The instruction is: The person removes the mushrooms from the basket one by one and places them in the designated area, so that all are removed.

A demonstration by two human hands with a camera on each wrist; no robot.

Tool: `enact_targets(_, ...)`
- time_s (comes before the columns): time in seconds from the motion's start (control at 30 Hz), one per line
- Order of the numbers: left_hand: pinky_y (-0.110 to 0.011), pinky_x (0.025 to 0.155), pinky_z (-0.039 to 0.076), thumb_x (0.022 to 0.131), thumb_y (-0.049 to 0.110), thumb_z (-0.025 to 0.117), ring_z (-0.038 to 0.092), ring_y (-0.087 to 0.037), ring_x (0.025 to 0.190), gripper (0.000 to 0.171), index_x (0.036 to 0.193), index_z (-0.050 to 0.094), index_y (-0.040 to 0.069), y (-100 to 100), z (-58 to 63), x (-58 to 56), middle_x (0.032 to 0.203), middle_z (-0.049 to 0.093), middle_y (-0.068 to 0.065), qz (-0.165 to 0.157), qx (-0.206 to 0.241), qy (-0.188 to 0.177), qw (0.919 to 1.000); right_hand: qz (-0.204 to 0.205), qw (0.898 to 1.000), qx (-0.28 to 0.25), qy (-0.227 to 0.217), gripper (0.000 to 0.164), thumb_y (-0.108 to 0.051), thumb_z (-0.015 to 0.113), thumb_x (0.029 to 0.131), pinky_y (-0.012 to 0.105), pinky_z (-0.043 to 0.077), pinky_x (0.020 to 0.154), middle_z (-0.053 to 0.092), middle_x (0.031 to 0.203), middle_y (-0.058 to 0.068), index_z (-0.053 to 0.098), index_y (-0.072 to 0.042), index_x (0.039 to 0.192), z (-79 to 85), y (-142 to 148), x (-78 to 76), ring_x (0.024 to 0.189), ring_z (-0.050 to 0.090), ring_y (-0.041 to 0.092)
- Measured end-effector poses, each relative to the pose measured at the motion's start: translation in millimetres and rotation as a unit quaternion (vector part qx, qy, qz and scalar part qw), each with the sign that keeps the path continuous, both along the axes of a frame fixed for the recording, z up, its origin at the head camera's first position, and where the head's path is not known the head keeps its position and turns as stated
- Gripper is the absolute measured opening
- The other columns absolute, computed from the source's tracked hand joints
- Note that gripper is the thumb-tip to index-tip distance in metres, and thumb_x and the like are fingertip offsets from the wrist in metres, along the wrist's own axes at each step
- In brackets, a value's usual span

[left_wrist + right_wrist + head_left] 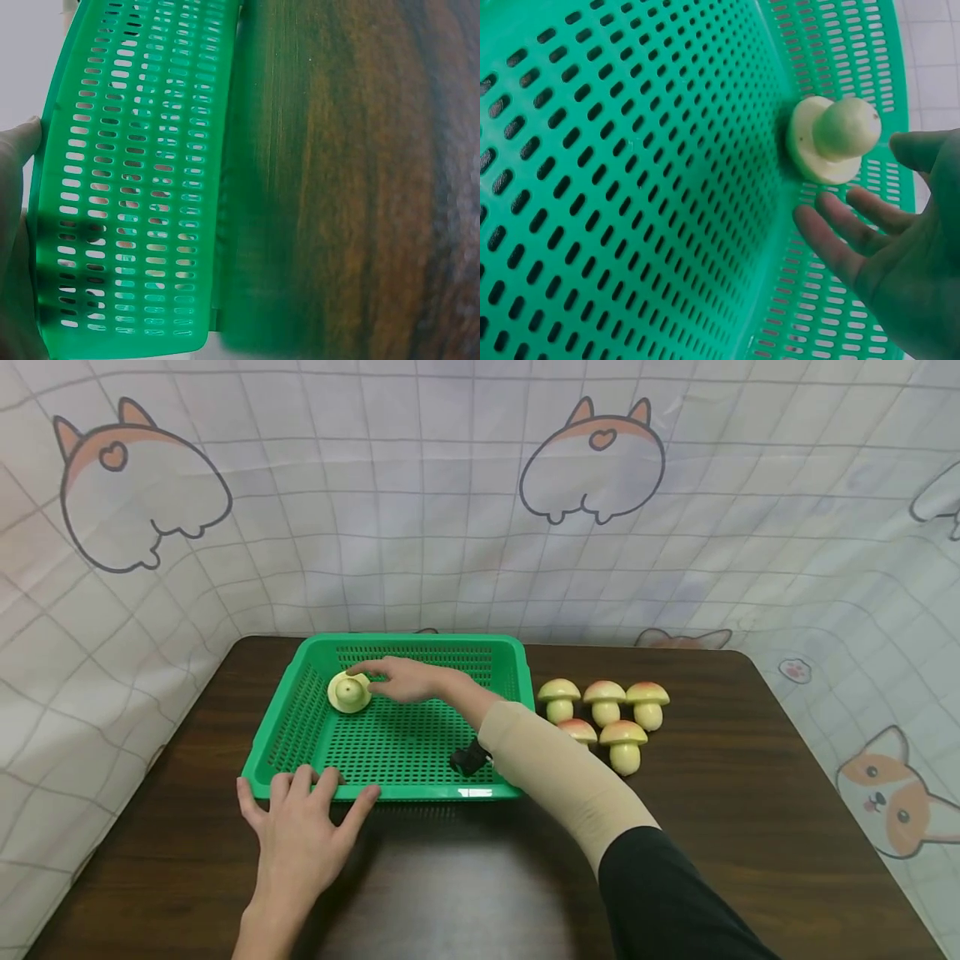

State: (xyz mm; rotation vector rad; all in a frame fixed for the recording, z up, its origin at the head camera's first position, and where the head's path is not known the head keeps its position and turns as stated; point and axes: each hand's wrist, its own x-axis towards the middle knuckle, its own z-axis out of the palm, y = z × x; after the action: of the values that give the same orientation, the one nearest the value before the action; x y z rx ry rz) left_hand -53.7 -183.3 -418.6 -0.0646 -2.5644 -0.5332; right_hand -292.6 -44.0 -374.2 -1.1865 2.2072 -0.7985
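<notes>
A toy mushroom (349, 692) sits cap down, stem up, in the far left part of a green plastic basket (442, 792). Beside it is my right hand (405, 679), fingers extended and spread; the right wrist view shows a gap between these fingers (832, 232) and the mushroom (847, 129). My left hand (303, 827) holds the basket's near rim at the left, fingers bent over the edge. In the left wrist view, part of this hand (15, 195) lies along the rim of the slotted basket wall (135, 187); the other fingertips are hidden there.
Right of the basket, several toy mushrooms (624, 746) with reddish-yellow caps stand in two rows on the dark wooden table (750, 827). A black device (469, 758) is at my right wrist, over the basket. A patterned white cloth (420, 527) hangs behind the table.
</notes>
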Motion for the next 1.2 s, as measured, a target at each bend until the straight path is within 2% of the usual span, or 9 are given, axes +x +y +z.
enact_targets(0.2, -0.081, 0.106, -0.002, 0.094, 0.058, 0.065, 0.049, -0.046, 0.102, 0.055, 0.099, 0.068, 0.003, 1.2, -0.5, 0.5, 0.097, 0.06, -0.018, 0.0, 0.001, -0.005, 1.0, 0.007, 1.0, 0.02, -0.005, 0.05, -0.017, 0.044, 0.112, 0.03, 0.044, 0.084, 0.039, 0.16, 0.007, 0.036, -0.017, 0.16, -1.6, -3.1, 3.9, 0.061, 0.041, 0.012)
enact_targets(0.27, -0.081, 0.106, -0.003, 0.094, 0.058, 0.066, 0.049, -0.046, 0.102, 0.055, 0.1, 0.068, 0.003, 1.1, -0.2, 0.3, 0.097, 0.06, -0.018, -0.001, 0.001, -0.004, 1.0, 0.006, 1.0, 0.029, 0.004, 0.048, -0.018, 0.045, 0.112, 0.03, 0.043, 0.085, 0.039, 0.16, 0.006, 0.037, -0.018, 0.16, -1.9, -3.5, 4.4, 0.07, 0.048, 0.011)
enact_targets(0.33, -0.08, 0.107, -0.003, 0.094, 0.057, 0.067, 0.049, -0.046, 0.101, 0.054, 0.1, 0.068, 0.003, 1.0, 0.1, 0.1, 0.096, 0.059, -0.017, -0.001, 0.002, -0.003, 1.0, 0.007, 0.999, 0.032, 0.015, 0.046, -0.021, 0.045, 0.112, 0.03, 0.043, 0.092, 0.04, 0.159, 0.005, 0.042, -0.019, 0.157, -2.0, -3.6, 4.1, 0.099, 0.057, 0.012)
enact_targets(0.4, -0.08, 0.107, -0.004, 0.093, 0.057, 0.067, 0.049, -0.046, 0.101, 0.054, 0.1, 0.069, 0.003, 0.8, 0.1, -0.3, 0.095, 0.059, -0.017, -0.002, 0.002, -0.001, 1.0, 0.012, 0.999, 0.031, 0.023, 0.042, -0.023, 0.046, 0.112, 0.03, 0.041, 0.099, 0.041, 0.158, 0.006, 0.048, -0.018, 0.153, -2.4, -3.6, 3.3, 0.127, 0.05, 0.016)
enact_targets(0.47, -0.081, 0.106, -0.003, 0.093, 0.057, 0.068, 0.049, -0.046, 0.1, 0.053, 0.099, 0.069, 0.003, 0.5, 0.0, -0.7, 0.095, 0.059, -0.017, -0.002, 0.002, 0.002, 1.0, 0.021, 0.999, 0.029, 0.028, 0.038, -0.025, 0.047, 0.111, 0.031, 0.041, 0.103, 0.044, 0.156, 0.006, 0.055, -0.018, 0.147, -3.1, -3.5, 2.2, 0.138, 0.044, 0.02)
enact_targets(0.7, -0.081, 0.106, -0.004, 0.093, 0.057, 0.068, 0.049, -0.045, 0.098, 0.052, 0.095, 0.068, 0.004, 1.1, 0.3, -0.3, 0.092, 0.058, -0.015, -0.006, 0.003, 0.006, 1.0, 0.033, 0.999, -0.011, 0.015, 0.019, -0.024, 0.052, 0.109, 0.027, 0.047, 0.083, 0.059, 0.13, 0.001, 0.064, -0.012, 0.119, -8.5, -4.7, -1.3, 0.1, 0.058, 0.016)
enact_targets(0.8, -0.081, 0.106, -0.004, 0.093, 0.056, 0.068, 0.049, -0.044, 0.097, 0.052, 0.095, 0.067, 0.004, 1.3, 0.6, -0.1, 0.092, 0.058, -0.014, -0.006, 0.004, 0.007, 0.9999, 0.022, 1.0, -0.017, 0.002, 0.023, -0.023, 0.057, 0.107, 0.026, 0.047, 0.086, 0.054, 0.139, 0.004, 0.06, -0.011, 0.127, -8.2, -5.0, 0.0, 0.111, 0.059, 0.018)
enact_targets(0.93, -0.081, 0.106, -0.004, 0.094, 0.057, 0.067, 0.049, -0.045, 0.099, 0.054, 0.097, 0.069, 0.003, 1.2, 1.0, 0.0, 0.095, 0.059, -0.015, -0.006, 0.005, 0.004, 1.0, 0.027, 0.999, -0.016, -0.005, 0.046, -0.016, 0.062, 0.103, 0.026, 0.042, 0.102, 0.044, 0.153, 0.007, 0.05, -0.01, 0.147, -7.8, -5.3, 0.1, 0.139, 0.044, 0.026)
enact_targets(1.2, -0.081, 0.106, -0.004, 0.093, 0.057, 0.067, 0.048, -0.046, 0.1, 0.053, 0.098, 0.069, 0.004, 1.1, 1.0, 0.6, 0.095, 0.059, -0.015, -0.003, 0.005, -0.001, 1.0, 0.036, 0.999, 0.038, 0.012, 0.053, -0.022, 0.062, 0.104, 0.029, 0.045, 0.092, 0.044, 0.156, 0.005, 0.047, -0.016, 0.155, -9.5, -4.1, 3.1, 0.121, 0.052, 0.013)
